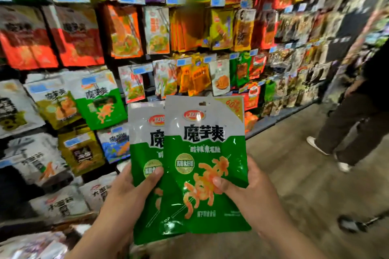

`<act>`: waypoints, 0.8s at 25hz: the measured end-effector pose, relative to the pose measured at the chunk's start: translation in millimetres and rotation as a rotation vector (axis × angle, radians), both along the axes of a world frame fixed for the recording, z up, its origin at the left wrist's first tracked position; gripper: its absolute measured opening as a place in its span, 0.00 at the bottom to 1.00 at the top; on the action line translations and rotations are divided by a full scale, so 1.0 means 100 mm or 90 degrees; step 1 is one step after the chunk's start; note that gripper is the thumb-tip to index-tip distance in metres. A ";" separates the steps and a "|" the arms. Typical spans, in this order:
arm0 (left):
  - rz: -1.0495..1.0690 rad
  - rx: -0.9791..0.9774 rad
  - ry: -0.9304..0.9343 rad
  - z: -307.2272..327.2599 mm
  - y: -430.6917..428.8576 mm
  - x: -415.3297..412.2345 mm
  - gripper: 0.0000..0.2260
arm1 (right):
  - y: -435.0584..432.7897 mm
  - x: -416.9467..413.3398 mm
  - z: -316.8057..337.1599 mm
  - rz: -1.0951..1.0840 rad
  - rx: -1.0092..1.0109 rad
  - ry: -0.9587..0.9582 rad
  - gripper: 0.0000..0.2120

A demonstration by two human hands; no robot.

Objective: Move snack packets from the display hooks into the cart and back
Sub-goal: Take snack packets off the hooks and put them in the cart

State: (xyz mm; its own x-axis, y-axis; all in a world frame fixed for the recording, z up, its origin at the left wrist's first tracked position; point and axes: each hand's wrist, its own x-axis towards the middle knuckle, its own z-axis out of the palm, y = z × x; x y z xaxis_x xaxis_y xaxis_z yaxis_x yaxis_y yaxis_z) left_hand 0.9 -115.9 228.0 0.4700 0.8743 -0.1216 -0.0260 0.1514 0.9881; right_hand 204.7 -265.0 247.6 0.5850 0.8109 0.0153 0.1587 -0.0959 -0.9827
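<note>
Pinching the left packet [144,149] in the left hand [124,202] and the right packet [204,153] in the right hand [256,195], thumbs in front, the person is holding both at six o'clock (cart unseen), probably best keeping tops up toward the hung packets [101,103] at ten o'clock

left hand [126,197]: bare, with a short plain thumb nail
right hand [250,193]: bare, short plain thumb nail too
forearms [101,237]: bare all along

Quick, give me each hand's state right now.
Left hand: holding the rear green packet.
Right hand: holding the front green packet.
</note>
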 end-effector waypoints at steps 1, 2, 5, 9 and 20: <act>-0.006 0.010 -0.007 0.10 -0.02 0.18 0.16 | -0.03 0.17 0.11 -0.009 0.007 -0.021 0.24; -0.010 0.022 -0.016 0.21 -0.01 0.34 0.14 | -0.05 0.30 0.22 -0.014 0.017 -0.039 0.25; -0.026 0.047 -0.051 0.50 0.06 0.67 0.11 | -0.03 0.60 0.47 -0.024 0.056 -0.075 0.28; -0.035 0.091 -0.085 0.79 0.28 0.93 0.12 | 0.15 0.83 0.71 -0.030 0.093 -0.088 0.35; 0.106 0.280 -0.086 1.54 2.10 0.89 0.14 | 2.02 1.12 1.55 0.015 0.175 -0.178 0.33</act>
